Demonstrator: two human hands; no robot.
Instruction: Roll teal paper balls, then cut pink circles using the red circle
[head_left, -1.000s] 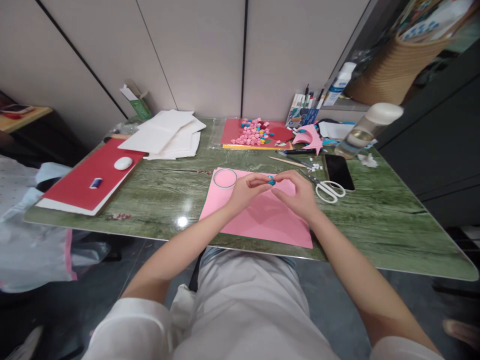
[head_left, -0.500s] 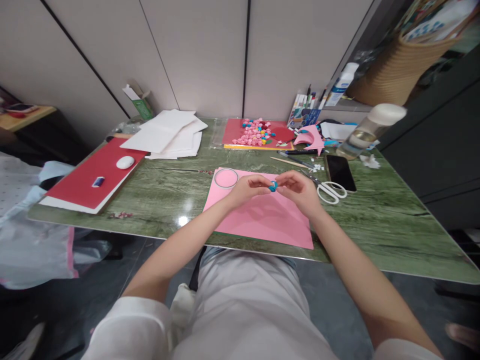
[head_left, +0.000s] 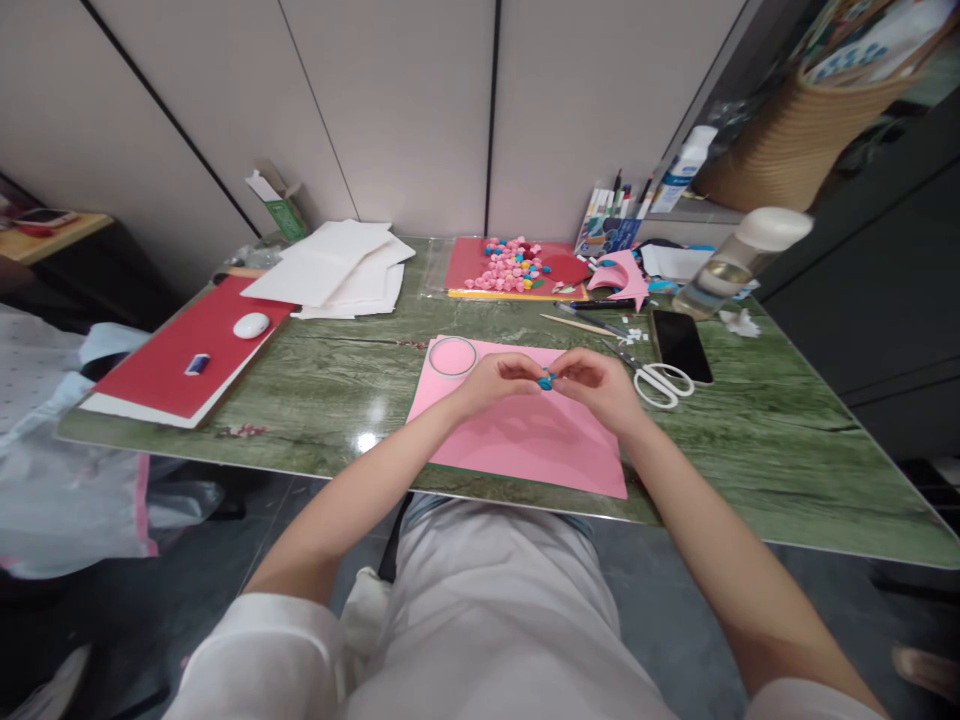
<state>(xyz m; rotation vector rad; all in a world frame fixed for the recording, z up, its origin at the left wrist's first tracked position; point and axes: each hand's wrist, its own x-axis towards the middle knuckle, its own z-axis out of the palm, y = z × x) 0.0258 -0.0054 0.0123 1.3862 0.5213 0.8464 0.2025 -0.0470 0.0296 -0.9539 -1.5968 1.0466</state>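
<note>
Above a pink sheet (head_left: 525,445), my left hand (head_left: 499,383) and my right hand (head_left: 600,388) meet fingertip to fingertip. Between them is a small blue piece (head_left: 546,383), too small to tell whether it is folded or rolled paper. Both hands are closed, each pinching it with thumb and fingers, which cover part of it. A clear round ring or lid (head_left: 452,357) lies on the sheet's upper left corner, beside my left hand. White-handled scissors (head_left: 664,384) rest just right of my right hand.
At the back, small pink, blue and yellow pieces (head_left: 510,268) lie heaped on red sheets. White papers (head_left: 337,265) and a red board (head_left: 172,355) are on the left. A phone (head_left: 681,345), a bottle (head_left: 739,262) and a box of pens (head_left: 607,228) stand or lie right.
My right thumb, apart from the blue piece a second ago, has closed in on it. The blue piece has turned and dropped slightly between the fingertips. The view shifted a little.
</note>
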